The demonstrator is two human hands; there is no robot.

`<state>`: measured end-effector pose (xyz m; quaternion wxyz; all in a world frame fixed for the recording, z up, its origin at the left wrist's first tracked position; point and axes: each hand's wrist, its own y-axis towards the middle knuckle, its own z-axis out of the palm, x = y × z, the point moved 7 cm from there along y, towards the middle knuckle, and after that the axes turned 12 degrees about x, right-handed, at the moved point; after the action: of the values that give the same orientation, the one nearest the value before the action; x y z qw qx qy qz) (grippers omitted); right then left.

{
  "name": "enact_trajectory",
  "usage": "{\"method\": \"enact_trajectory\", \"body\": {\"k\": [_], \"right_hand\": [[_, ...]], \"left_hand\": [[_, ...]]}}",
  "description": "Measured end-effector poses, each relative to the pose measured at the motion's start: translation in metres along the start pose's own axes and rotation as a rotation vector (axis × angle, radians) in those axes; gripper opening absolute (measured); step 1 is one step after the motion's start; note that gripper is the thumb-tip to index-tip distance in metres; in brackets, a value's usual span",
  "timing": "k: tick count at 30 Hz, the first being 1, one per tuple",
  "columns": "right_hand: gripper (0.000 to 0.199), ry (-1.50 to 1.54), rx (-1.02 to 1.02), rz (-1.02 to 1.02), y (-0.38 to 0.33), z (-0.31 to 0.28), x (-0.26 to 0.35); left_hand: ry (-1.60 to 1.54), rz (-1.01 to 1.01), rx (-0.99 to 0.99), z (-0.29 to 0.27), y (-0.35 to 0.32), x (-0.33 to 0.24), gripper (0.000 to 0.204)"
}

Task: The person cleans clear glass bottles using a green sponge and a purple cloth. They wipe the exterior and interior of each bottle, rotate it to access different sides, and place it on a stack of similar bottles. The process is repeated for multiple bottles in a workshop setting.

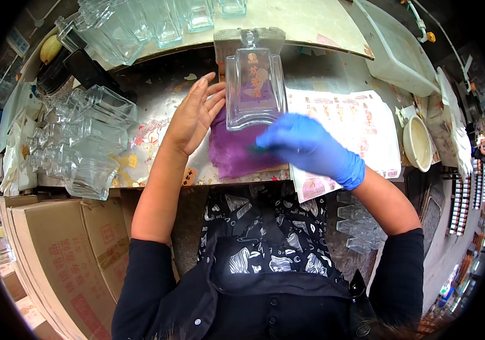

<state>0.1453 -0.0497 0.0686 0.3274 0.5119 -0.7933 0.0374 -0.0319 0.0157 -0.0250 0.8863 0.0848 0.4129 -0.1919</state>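
Observation:
A clear glass bottle [244, 107] with gold and red decoration lies on a purple cloth [236, 153], its neck pointing away from me. Its neck end rests at a grey, worn block [276, 38]. My bare left hand [200, 110] is open along the bottle's left side, fingers stretched out and fingertips close to the glass. In a blue glove, my right hand [310, 147] hovers by the bottle's near right corner, over the cloth. Its fingers are curled and blurred by motion; a small dark green thing shows at the fingertips, too smeared to name.
Printed decal sheets [355, 130] lie to the right, beside a white bowl [418, 144] and a translucent plastic bin [395, 51]. Several glass bottles [86, 136] lie at left; more glass bottles [163, 22] stand on the far shelf. Cardboard boxes [67, 255] stand at lower left.

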Motion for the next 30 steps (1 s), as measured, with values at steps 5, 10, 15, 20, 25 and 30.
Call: {"method": "enact_trajectory", "body": {"k": [5,10,15,20,25,30], "right_hand": [[0.026,-0.421,-0.199,-0.064,0.028,-0.027,-0.01],[0.023,0.02,-0.034,0.056,0.017,-0.005,-0.008],[0.019,-0.141,-0.385,0.008,0.075,-0.08,-0.069],[0.03,0.394,-0.658,0.34,0.048,-0.118,-0.156],[0.051,0.478,-0.509,0.524,-0.002,-0.118,-0.098],[0.046,0.415,-0.436,0.371,-0.123,-0.123,0.028]], "left_hand": [[0.071,-0.002,-0.025,-0.003,0.007,-0.004,0.056],[0.047,-0.009,0.008,-0.002,0.013,-0.004,0.048],[0.109,-0.104,-0.021,0.008,0.037,0.003,0.044],[0.217,-0.108,0.02,0.027,0.056,0.008,0.037],[0.744,0.023,0.127,0.067,0.044,-0.03,0.057],[0.811,-0.066,0.686,0.183,0.044,0.003,0.102]]}}
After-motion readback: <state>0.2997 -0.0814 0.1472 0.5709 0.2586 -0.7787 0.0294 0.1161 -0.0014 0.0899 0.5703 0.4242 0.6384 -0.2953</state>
